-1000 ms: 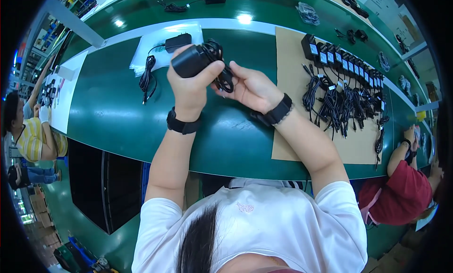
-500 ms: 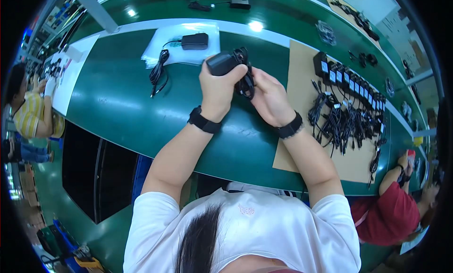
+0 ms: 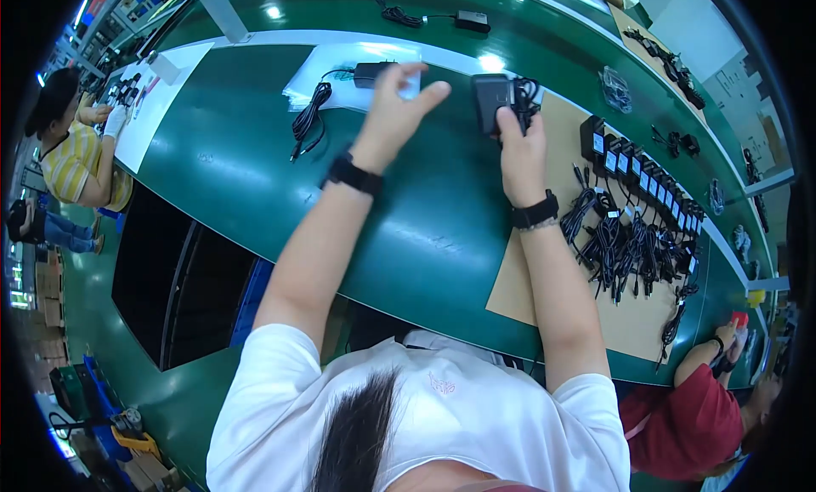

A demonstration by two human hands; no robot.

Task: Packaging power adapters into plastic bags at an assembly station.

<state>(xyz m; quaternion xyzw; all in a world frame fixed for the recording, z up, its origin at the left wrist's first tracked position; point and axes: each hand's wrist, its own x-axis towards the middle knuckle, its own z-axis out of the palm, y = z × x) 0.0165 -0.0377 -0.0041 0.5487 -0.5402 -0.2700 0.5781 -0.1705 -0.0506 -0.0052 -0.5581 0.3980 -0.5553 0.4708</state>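
My right hand [image 3: 520, 152] grips a black power adapter [image 3: 490, 99] above the bench, its coiled cable bunched beside the body. To the left, my left hand [image 3: 398, 109] is empty, with thumb and fingers spread apart. Just behind that hand a second black adapter [image 3: 365, 75] lies on a stack of clear plastic bags [image 3: 308, 77], partly covered by my fingers. Its bundled cord [image 3: 308, 126] hangs off the stack onto the green mat. At the right, a row of black adapters [image 3: 646, 182] with bundled cables [image 3: 625, 245] lies on a brown cardboard sheet [image 3: 516, 292].
Beyond the bench runs a green surface with another adapter [image 3: 473, 21] and a bagged cable [image 3: 615, 91]. A metal post [image 3: 218, 11] rises at the far left. A person in yellow stripes [image 3: 72, 164] works at left, one in a red shirt [image 3: 693, 424] at right.
My hands have parted. The left has let go of the adapter and opened; the right has carried it rightward, toward the cardboard's far left corner. The view has shifted slightly.
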